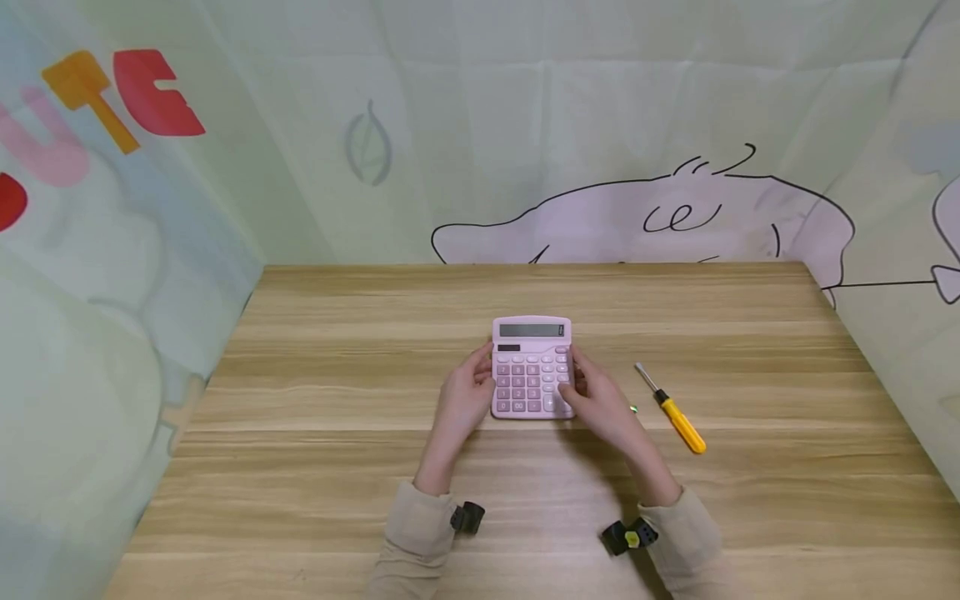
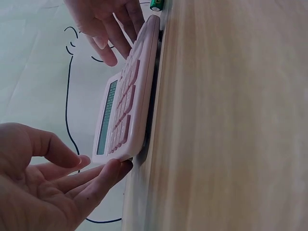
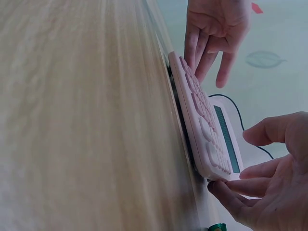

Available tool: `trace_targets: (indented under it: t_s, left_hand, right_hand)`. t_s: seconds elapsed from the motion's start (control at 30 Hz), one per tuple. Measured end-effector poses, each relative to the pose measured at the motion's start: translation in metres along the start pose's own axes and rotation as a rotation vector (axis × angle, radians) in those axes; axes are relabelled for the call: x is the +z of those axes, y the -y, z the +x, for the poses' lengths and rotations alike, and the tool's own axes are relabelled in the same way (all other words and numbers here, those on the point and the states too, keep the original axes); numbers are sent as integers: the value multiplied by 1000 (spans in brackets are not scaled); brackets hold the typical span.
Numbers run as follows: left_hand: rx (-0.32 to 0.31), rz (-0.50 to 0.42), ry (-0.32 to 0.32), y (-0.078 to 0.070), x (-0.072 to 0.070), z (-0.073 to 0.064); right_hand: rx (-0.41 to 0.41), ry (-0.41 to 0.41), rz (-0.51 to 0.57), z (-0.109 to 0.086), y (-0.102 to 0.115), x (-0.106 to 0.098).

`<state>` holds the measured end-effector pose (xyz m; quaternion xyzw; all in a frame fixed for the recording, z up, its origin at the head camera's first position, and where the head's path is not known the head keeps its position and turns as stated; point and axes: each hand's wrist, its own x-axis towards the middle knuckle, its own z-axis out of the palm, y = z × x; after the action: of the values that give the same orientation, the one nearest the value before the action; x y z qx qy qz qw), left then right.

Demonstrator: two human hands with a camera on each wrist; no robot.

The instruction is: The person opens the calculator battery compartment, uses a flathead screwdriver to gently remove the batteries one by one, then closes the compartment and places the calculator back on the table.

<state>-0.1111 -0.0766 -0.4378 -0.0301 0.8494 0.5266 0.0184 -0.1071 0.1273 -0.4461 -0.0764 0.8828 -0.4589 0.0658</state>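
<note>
A pink calculator (image 1: 532,368) lies face up near the middle of the wooden table, its display at the far end showing a digit at the right. My left hand (image 1: 467,397) is at its left edge; in the left wrist view, fingertips (image 2: 115,168) touch the calculator's side and the thumb stands apart. On the opposite side, my right hand (image 1: 602,406) has its fingertips (image 3: 219,187) at the lower edge of the calculator. From above, the right thumb overlaps the keys, but the right wrist view shows it raised away from them.
To the right lies a screwdriver (image 1: 678,421) with a yellow handle, its tip pointing away. A small green cylinder, like a battery (image 2: 157,5), sits on the table beside the right hand. Printed cloth (image 1: 480,133) hangs behind the table (image 1: 337,350) and along its sides.
</note>
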Motion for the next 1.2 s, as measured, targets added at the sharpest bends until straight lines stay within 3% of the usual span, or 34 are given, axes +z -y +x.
trace_targets:
  t_s: [0.63, 1.2]
  left_hand:
    - [-16, 4, 8, 0, 0, 0]
    - [-44, 17, 57, -2, -1, 0]
  right_hand:
    - [-12, 4, 4, 0, 0, 0]
    - [11, -5, -14, -1, 1, 1]
